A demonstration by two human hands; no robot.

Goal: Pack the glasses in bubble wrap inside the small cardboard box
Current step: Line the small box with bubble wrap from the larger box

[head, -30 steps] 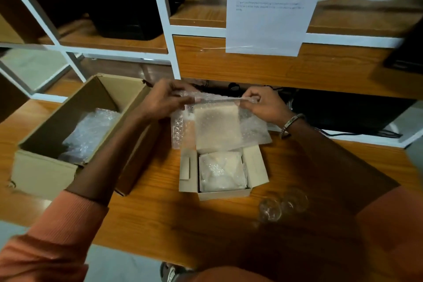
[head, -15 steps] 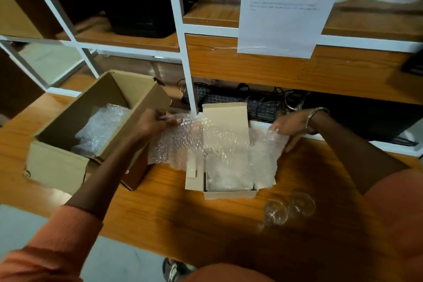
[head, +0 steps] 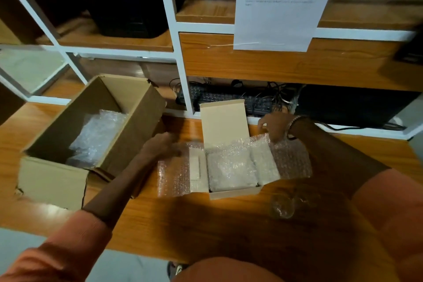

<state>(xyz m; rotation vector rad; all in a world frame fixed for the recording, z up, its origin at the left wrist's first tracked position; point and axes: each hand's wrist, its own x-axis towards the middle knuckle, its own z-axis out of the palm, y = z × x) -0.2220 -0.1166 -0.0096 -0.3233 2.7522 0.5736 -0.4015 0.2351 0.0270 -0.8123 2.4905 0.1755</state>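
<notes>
From my remote seat: the small cardboard box [head: 231, 168] sits open on the wooden table [head: 206, 224], its lid flap upright at the back, with a sheet of bubble wrap [head: 231, 162] draped across it, sagging into the box and spilling over both side flaps onto the tabletop. The left hand [head: 160, 146] lies at the sheet's left edge, motion-blurred; its fingers look extended and flat rather than curled, though I cannot be sure they press the wrap. The right hand [head: 274, 126], a bracelet on its wrist, hovers at the sheet's far right corner, fingers loosely spread, fingertips at or just above the plastic, clamped on nothing that I can see. The glasses [head: 283, 205] wait unpacked on the table just right of the box's front corner, faint in the shadow. A larger cardboard box [head: 91, 135] holding more bubble wrap stands to the left; a keyboard [head: 229, 101] lies beneath the shelving [head: 180, 52] behind, where a printed sheet [head: 279, 4] hangs
</notes>
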